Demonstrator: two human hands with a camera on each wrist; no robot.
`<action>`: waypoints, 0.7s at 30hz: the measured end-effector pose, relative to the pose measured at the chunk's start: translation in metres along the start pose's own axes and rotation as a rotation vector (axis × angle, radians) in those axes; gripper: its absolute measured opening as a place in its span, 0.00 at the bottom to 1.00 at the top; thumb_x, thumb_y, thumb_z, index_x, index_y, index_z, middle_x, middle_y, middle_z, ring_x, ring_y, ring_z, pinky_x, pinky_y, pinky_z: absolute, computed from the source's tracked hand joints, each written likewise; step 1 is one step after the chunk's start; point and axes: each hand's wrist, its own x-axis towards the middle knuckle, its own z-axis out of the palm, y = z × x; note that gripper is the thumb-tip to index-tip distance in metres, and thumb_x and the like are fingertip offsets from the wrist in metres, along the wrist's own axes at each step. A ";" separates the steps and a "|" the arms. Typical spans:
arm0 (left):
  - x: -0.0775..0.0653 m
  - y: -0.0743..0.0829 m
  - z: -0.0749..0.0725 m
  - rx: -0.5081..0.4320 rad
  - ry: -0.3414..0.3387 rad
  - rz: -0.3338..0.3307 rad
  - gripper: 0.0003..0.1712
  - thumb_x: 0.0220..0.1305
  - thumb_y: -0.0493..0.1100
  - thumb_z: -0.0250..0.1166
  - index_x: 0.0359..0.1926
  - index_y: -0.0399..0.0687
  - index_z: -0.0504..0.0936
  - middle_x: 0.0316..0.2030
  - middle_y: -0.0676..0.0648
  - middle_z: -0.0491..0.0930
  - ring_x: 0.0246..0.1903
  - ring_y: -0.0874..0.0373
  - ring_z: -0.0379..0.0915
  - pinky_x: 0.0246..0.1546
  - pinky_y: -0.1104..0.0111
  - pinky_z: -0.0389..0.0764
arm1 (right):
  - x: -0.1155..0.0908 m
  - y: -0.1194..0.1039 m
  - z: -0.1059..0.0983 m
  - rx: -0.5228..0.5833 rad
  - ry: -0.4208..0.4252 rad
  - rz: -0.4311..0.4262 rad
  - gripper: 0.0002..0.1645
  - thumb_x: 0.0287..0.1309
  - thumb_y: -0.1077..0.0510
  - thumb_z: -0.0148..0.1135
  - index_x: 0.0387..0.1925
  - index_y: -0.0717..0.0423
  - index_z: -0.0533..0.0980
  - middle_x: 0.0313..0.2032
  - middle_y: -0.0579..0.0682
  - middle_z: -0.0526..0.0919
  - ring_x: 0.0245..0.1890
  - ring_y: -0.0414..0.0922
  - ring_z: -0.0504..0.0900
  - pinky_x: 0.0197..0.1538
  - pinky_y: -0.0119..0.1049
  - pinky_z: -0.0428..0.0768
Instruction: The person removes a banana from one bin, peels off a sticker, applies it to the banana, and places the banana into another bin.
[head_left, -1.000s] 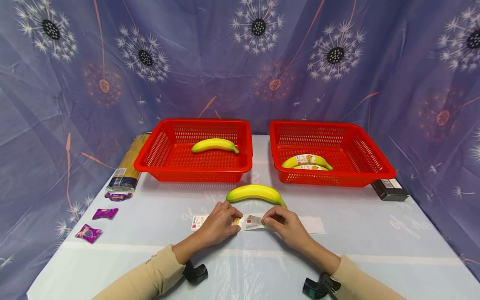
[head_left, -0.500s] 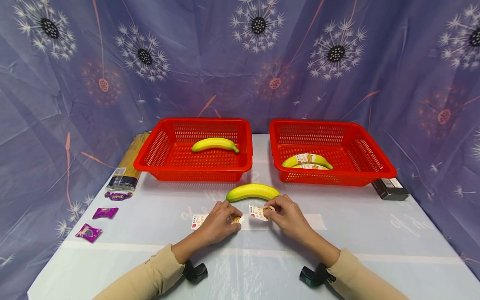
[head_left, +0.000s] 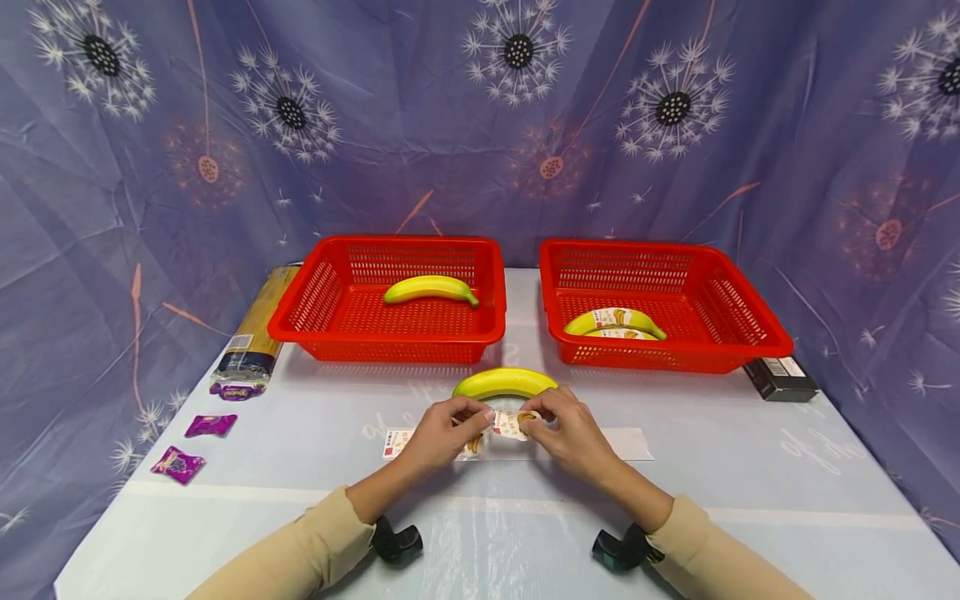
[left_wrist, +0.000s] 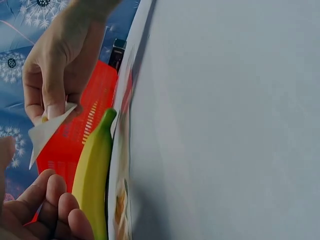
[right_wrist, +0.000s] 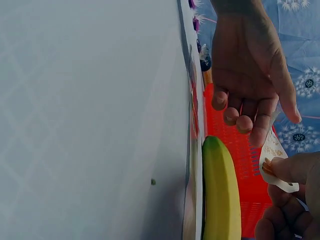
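Note:
My right hand [head_left: 568, 432] pinches a white sticker [head_left: 508, 425] with a banana picture between thumb and fingers, raised over the table. The left hand [head_left: 444, 432] is at the sticker's left end. In the right wrist view, the left thumb and forefinger stand apart on either side of the sticker's end. Under both hands lies a backing strip [head_left: 628, 443], with more printed stickers on its left part. Just behind the hands lies a yellow banana [head_left: 504, 381], its right end hidden by the right hand in the head view.
At the back left, a red basket [head_left: 390, 337] holds one banana [head_left: 429, 288]. The right red basket [head_left: 675, 357] holds two bananas bearing stickers. Purple wrapped candies [head_left: 211, 426] and a long packet [head_left: 255, 333] lie at left. A black box [head_left: 780, 380] is at right.
The right hand has peeled the sticker off the strip and lifted it. My left hand has come up from the strip to the sticker's left end.

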 end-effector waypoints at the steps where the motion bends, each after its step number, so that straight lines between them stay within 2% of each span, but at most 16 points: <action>1: 0.001 0.001 0.001 0.003 -0.011 -0.001 0.15 0.60 0.49 0.64 0.39 0.42 0.83 0.28 0.42 0.83 0.27 0.62 0.73 0.29 0.75 0.73 | 0.000 0.000 0.000 0.000 -0.001 -0.004 0.10 0.45 0.62 0.71 0.31 0.48 0.80 0.27 0.39 0.78 0.31 0.40 0.71 0.35 0.34 0.73; 4: 0.003 0.002 0.005 -0.005 -0.030 0.001 0.12 0.58 0.47 0.66 0.34 0.40 0.83 0.24 0.42 0.81 0.21 0.65 0.70 0.24 0.75 0.71 | -0.001 0.000 0.000 0.009 -0.011 -0.018 0.11 0.45 0.63 0.71 0.31 0.47 0.80 0.27 0.38 0.77 0.31 0.42 0.71 0.35 0.36 0.73; 7: 0.005 0.002 0.008 -0.025 -0.030 0.012 0.10 0.57 0.43 0.66 0.29 0.39 0.82 0.21 0.36 0.78 0.16 0.66 0.67 0.18 0.76 0.66 | -0.002 0.001 0.000 0.022 -0.017 -0.024 0.12 0.44 0.63 0.72 0.32 0.47 0.80 0.27 0.39 0.76 0.31 0.42 0.71 0.35 0.36 0.73; 9: 0.005 0.002 0.010 -0.023 -0.020 0.030 0.09 0.57 0.41 0.66 0.27 0.38 0.81 0.20 0.34 0.78 0.14 0.67 0.65 0.17 0.76 0.65 | -0.002 0.002 0.001 0.024 -0.015 -0.014 0.12 0.44 0.62 0.72 0.33 0.49 0.80 0.27 0.39 0.76 0.31 0.41 0.71 0.34 0.35 0.73; 11: 0.006 0.003 0.011 -0.011 -0.005 0.047 0.09 0.57 0.41 0.66 0.26 0.38 0.82 0.19 0.36 0.78 0.14 0.68 0.64 0.17 0.76 0.65 | -0.002 0.005 0.001 0.026 -0.005 0.019 0.12 0.45 0.61 0.72 0.35 0.52 0.81 0.26 0.41 0.76 0.29 0.39 0.71 0.33 0.32 0.74; 14: 0.008 0.004 0.013 0.037 0.028 0.078 0.09 0.57 0.41 0.67 0.26 0.40 0.82 0.19 0.43 0.78 0.16 0.70 0.63 0.19 0.76 0.67 | -0.001 0.010 0.001 0.027 -0.002 0.107 0.12 0.45 0.57 0.73 0.34 0.52 0.82 0.25 0.41 0.77 0.28 0.35 0.70 0.31 0.27 0.73; 17: 0.012 0.006 0.013 0.097 0.060 0.108 0.08 0.56 0.42 0.67 0.25 0.43 0.82 0.19 0.49 0.76 0.18 0.69 0.64 0.21 0.77 0.67 | 0.003 0.014 0.000 0.017 -0.014 0.182 0.07 0.45 0.54 0.73 0.27 0.50 0.81 0.22 0.41 0.74 0.26 0.34 0.68 0.30 0.26 0.70; 21: 0.022 0.012 0.012 0.242 0.119 0.177 0.08 0.55 0.42 0.68 0.23 0.47 0.81 0.19 0.53 0.75 0.22 0.66 0.65 0.26 0.75 0.66 | 0.013 0.019 -0.002 -0.033 -0.018 0.200 0.10 0.47 0.52 0.71 0.20 0.49 0.78 0.19 0.41 0.71 0.26 0.36 0.65 0.30 0.28 0.65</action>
